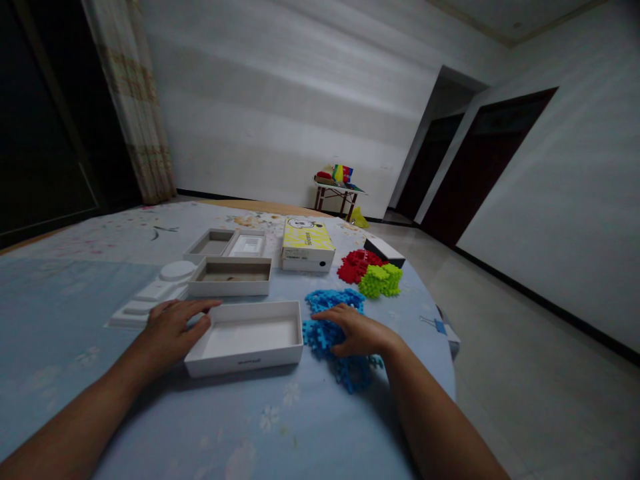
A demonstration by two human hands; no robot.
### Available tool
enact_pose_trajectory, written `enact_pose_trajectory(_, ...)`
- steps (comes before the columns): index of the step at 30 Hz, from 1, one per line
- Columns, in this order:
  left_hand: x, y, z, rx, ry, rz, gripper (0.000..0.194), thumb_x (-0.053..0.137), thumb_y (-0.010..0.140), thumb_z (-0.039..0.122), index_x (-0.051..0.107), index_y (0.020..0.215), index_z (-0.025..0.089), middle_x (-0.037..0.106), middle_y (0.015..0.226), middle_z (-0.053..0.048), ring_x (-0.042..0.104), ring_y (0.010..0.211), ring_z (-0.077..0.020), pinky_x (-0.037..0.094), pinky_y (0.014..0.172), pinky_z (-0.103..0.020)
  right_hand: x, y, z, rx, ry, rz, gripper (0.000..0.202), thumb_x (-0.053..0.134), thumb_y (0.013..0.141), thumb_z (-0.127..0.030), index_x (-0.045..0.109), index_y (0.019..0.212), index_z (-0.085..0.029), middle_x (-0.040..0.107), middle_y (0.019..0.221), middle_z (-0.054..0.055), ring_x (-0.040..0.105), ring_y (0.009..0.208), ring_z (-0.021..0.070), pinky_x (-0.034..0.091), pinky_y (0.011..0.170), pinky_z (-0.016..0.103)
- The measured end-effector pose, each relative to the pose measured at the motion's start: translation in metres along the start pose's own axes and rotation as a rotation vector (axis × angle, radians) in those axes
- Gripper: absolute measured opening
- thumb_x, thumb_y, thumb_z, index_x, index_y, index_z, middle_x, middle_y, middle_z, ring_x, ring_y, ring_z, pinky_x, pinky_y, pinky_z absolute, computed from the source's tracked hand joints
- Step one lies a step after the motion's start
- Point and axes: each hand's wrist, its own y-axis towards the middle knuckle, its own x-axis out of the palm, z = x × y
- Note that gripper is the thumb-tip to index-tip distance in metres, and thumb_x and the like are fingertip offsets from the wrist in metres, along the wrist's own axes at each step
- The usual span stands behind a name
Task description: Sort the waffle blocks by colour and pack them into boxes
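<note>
A shallow white box [250, 327] stands open-side up in front of me, with no pieces visible inside. My left hand [173, 328] rests at its left rim, fingers stretched out and thumb apart. To the right of the box lies a pile of blue snowflake-shaped plastic pieces [320, 337]. Over that pile is my right hand [353, 331], its fingers apart and curved down onto the pieces. Whether it pinches one is hidden. Red toothed pieces [357, 265] and lime-green pieces [381, 281] are heaped behind the blue ones.
Behind the white box sit a grey-lined box [230, 287], a tray with compartments [213, 243] and a yellow-and-white carton [307, 247]. White moulded inserts [163, 287] lie at left. A black-and-white box [385, 252] and a binder clip [439, 326] are near the table's right edge.
</note>
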Motion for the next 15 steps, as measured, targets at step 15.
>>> enact_pose_trajectory(15,0.0044,0.0003,-0.0066,0.040,0.012,0.003,0.045,0.034,0.082,0.041,0.061,0.112,0.023,0.066,0.113,-0.005,0.055,0.104,-0.0239,0.025,0.099,-0.043,0.0041,-0.0024,-0.0060,0.012,-0.051,0.025,0.070,0.075,0.061,-0.037,0.049,0.126,-0.026,0.049,0.128,0.007,0.038,0.119,0.0286,0.023,0.103,0.048)
